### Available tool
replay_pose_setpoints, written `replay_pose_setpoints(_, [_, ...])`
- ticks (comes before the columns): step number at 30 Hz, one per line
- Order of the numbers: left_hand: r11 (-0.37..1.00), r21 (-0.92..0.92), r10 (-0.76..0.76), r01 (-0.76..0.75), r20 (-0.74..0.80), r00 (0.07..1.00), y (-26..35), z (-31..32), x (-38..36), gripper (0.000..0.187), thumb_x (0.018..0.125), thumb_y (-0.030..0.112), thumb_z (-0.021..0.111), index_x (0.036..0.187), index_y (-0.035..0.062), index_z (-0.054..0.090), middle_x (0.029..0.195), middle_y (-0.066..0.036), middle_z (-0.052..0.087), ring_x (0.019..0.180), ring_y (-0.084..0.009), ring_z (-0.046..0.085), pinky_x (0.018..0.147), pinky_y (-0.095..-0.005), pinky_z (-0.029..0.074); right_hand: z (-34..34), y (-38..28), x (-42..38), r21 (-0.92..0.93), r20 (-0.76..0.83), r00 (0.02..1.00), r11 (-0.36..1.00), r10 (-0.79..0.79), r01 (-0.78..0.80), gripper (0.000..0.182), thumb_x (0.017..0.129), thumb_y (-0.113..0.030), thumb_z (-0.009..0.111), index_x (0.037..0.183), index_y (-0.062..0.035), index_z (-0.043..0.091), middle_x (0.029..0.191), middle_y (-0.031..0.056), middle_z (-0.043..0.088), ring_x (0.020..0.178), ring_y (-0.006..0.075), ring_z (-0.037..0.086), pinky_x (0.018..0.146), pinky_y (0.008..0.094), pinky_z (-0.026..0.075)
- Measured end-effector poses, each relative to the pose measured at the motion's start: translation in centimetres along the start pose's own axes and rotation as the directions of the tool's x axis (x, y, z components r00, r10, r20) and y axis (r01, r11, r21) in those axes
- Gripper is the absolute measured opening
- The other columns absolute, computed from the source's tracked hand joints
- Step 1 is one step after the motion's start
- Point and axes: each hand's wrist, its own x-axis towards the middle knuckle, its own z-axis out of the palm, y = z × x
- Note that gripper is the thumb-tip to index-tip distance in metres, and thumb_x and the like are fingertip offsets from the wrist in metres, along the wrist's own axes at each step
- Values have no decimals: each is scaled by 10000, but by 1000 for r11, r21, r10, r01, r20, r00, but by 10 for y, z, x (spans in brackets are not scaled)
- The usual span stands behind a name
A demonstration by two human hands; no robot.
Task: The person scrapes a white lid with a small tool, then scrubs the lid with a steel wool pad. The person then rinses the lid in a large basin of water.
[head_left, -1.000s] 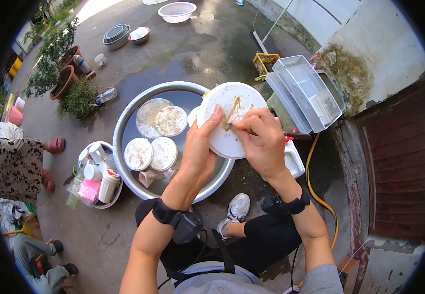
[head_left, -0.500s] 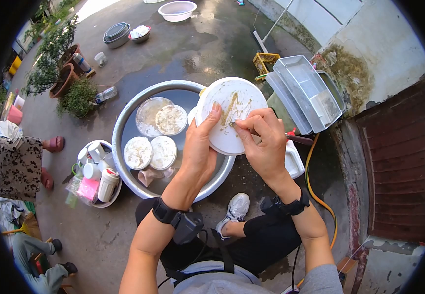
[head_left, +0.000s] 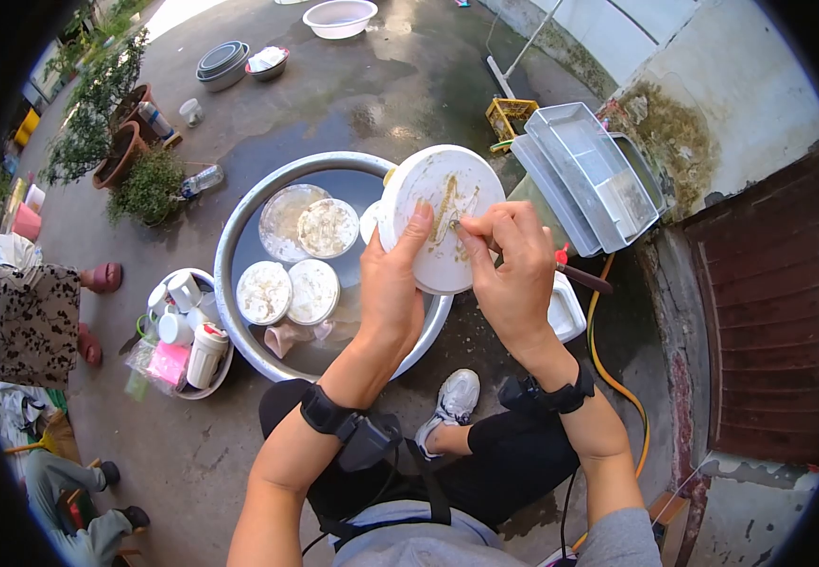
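My left hand (head_left: 395, 283) grips a round white lid (head_left: 447, 180) tilted up over the basin, thumb on its face. Brown, caked residue streaks the middle of that face. My right hand (head_left: 511, 260) is closed in a pinch at the lid's surface, a small metallic tip showing at the fingertips. Behind the fist juts a dark reddish-brown handle (head_left: 584, 277), seemingly of the same thin tool; its middle is hidden. Below, a large metal basin (head_left: 230, 312) holds water, several round dirt-coated white pieces (head_left: 313, 292) and a pinkish cloth (head_left: 287, 337).
Left of the basin stands a tub of cups and bottles (head_left: 206, 354). Clear plastic bins (head_left: 608, 175), a yellow crate (head_left: 509, 118) and an orange hose (head_left: 608, 364) are at right. Potted plants (head_left: 121, 156) and two other people, one in a patterned garment (head_left: 27, 312), are at left.
My right hand and the dark handle have shifted slightly right, the pinched fingertips moving up across the lid. The lid has moved a little left and up in view.
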Motion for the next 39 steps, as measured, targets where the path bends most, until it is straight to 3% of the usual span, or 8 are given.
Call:
replay_pose_setpoints(4, [999,53,14,-13,-23,1000,0,-6,2,498,959,278,644,1366,42,480,1299,-89,577,1205,-187,549,1032,-354,432,2,-3,-2,26,56,998,999,-30,29,118,785,-61,733,865,-91,652,881,38,589,824,242,589,672,371,370])
replay_pose_setpoints(15, [1000,-7,27,-27,-2,1000,4,-1,2,465,966,279,634,1346,49,496,1259,-83,602,1158,-179,582,993,-341,464,4,-4,-4,75,81,995,996,-57,51,116,789,-67,732,869,-93,652,892,44,598,801,242,591,681,367,389])
replay_pose_setpoints(20, [999,-19,25,-25,-9,1000,4,0,2,453,970,275,628,1337,41,502,1255,-89,605,1152,-180,586,994,-346,468,3,-1,0,126,75,996,990,53,-63,116,792,-80,739,879,-83,662,889,47,600,781,248,591,681,367,398])
replay_pose_setpoints(27, [999,2,36,-36,-17,999,0,-2,3,476,969,287,632,1350,40,490,1266,-88,599,1170,-189,574,1005,-354,459,4,-8,-4,165,128,991,984,40,-61,111,796,-69,737,880,-77,666,891,48,603,792,257,599,694,376,417])
replay_pose_setpoints(39, [997,30,65,-64,-46,997,-1,-3,2,472,973,293,629,1356,57,490,1279,-83,589,1182,-189,561,1015,-356,447,5,-8,-5,202,113,981,963,157,-177,118,796,-65,736,894,-76,671,912,63,607,802,274,603,718,384,443])
